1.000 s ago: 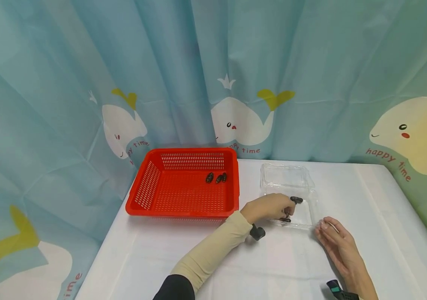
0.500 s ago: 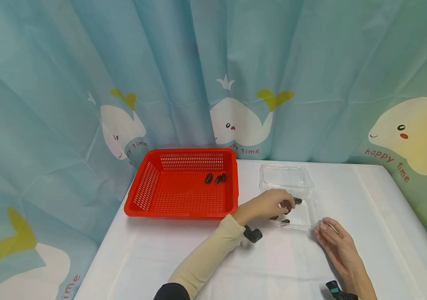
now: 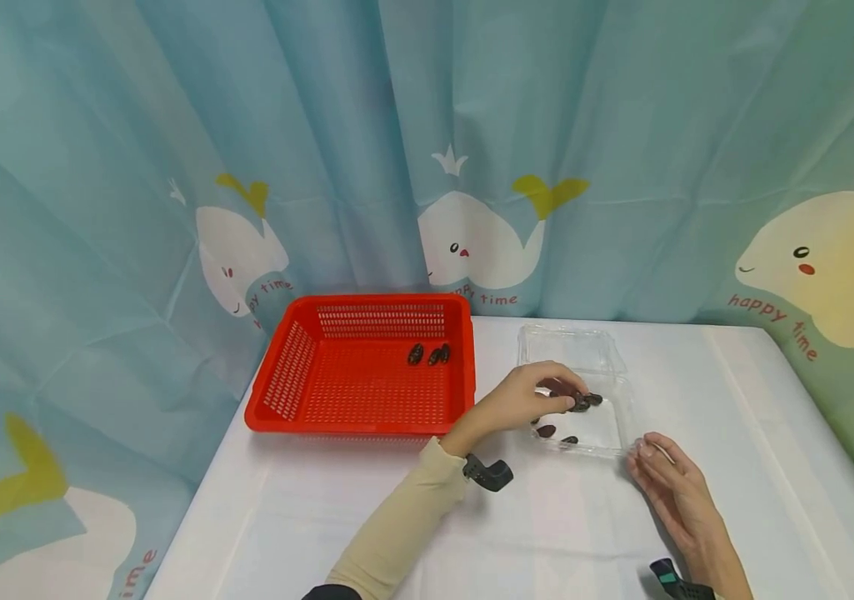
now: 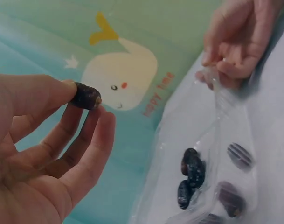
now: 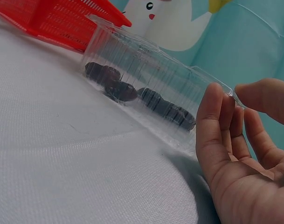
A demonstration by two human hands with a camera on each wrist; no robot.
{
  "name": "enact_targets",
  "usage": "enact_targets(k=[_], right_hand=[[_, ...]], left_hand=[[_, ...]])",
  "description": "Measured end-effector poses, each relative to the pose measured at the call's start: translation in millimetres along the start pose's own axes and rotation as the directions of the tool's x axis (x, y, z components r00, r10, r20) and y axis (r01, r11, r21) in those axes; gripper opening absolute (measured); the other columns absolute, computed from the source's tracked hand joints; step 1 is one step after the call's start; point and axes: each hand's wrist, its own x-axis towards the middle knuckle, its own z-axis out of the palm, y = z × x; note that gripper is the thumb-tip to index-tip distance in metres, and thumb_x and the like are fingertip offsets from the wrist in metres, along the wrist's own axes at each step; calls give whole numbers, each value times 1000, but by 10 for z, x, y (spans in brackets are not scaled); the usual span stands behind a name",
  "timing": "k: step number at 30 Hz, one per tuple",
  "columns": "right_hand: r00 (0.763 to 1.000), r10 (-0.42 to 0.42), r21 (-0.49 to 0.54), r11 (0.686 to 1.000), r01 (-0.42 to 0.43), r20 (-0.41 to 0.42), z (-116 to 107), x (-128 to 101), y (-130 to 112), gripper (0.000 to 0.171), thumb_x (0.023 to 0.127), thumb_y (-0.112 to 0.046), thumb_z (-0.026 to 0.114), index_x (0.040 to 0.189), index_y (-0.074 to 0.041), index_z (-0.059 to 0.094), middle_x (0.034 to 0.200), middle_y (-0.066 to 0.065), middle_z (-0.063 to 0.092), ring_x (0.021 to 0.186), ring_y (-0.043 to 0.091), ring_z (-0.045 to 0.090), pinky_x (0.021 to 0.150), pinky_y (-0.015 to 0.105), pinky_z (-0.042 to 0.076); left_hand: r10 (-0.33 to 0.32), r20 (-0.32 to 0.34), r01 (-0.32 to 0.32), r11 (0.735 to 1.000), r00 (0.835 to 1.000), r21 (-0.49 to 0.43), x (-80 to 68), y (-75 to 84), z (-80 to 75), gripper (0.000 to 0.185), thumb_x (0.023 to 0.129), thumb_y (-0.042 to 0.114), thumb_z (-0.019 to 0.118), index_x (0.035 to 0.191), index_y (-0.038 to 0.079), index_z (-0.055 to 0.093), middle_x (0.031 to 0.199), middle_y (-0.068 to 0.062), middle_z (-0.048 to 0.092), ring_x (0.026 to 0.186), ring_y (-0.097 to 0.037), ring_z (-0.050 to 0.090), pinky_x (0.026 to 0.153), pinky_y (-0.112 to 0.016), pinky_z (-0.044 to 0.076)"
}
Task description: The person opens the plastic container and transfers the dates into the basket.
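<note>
My left hand (image 3: 516, 402) is over the left part of a clear plastic hinged box (image 3: 606, 450). Between thumb and fingertips it pinches a dark, wrinkled date (image 4: 87, 96), seen up close in the left wrist view. Below, inside the box, lie several more dates (image 4: 196, 173), some grouped near the back and others along the front wall. My right hand (image 3: 680, 496) pinches the box's front right corner between thumb and fingers, palm turned upward. In the right wrist view, dates (image 5: 121, 91) show through the box's ribbed side.
A red plastic basket (image 3: 367, 427) with slotted walls stands left of the box, with a few dates (image 3: 415, 354) in its right rear part. The box's open lid (image 3: 569, 348) lies toward the back. A whale-print curtain (image 3: 352, 167) hangs behind the white-covered table (image 3: 546, 533).
My left hand has moved back and slightly left from the front of the box, uncovering dates near the front wall. My right hand stays at the corner.
</note>
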Motion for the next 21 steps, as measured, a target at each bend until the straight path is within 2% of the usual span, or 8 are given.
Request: enact_targets(k=[5, 7, 10, 14, 21], right_hand=[[1000, 13, -24, 1000, -14, -26, 6, -2, 0, 23, 107, -11, 57, 126, -22, 51, 106, -12, 64, 100, 2, 70, 94, 17, 57], [999, 20, -33, 999, -21, -37, 12, 0, 2, 24, 107, -12, 58, 127, -22, 51, 106, -13, 63, 100, 1, 69, 94, 16, 57], [999, 23, -46, 999, -25, -39, 24, 3, 9, 25, 107, -13, 59, 128, -21, 49, 106, -13, 63, 100, 1, 69, 95, 16, 56], [1000, 4, -53, 999, -6, -29, 32, -2, 17, 24, 107, -13, 58, 128, -20, 50, 106, -12, 63, 100, 2, 70, 95, 16, 56], [1000, -7, -51, 999, 6, -21, 15, -8, 2, 23, 107, -12, 57, 128, -20, 50, 106, -12, 64, 99, 2, 71, 94, 16, 57]], left_hand=[[-10, -16, 8, 996, 1000, -85, -84, 61, -141, 24, 101, 5, 65, 124, 5, 71, 123, -12, 73, 99, 1, 68, 91, -20, 56], [-38, -27, 34, 992, 999, -121, -117, 71, -205, 25, 101, 6, 64, 125, 4, 71, 123, -13, 73, 95, 1, 69, 88, -19, 56], [-101, -40, 90, 970, 994, -226, -172, 87, -309, 27, 101, 6, 63, 127, 2, 70, 120, -16, 72, 92, -3, 70, 89, -22, 59], [-182, -64, 146, 916, 981, -373, -240, 96, -458, 29, 101, 5, 63, 129, -2, 68, 116, -17, 71, 93, -11, 72, 94, -31, 62], [-263, -135, 183, 884, 955, -429, -333, 76, -724, 30, 103, 8, 62, 131, -2, 67, 119, -11, 69, 99, -15, 70, 98, -36, 61]])
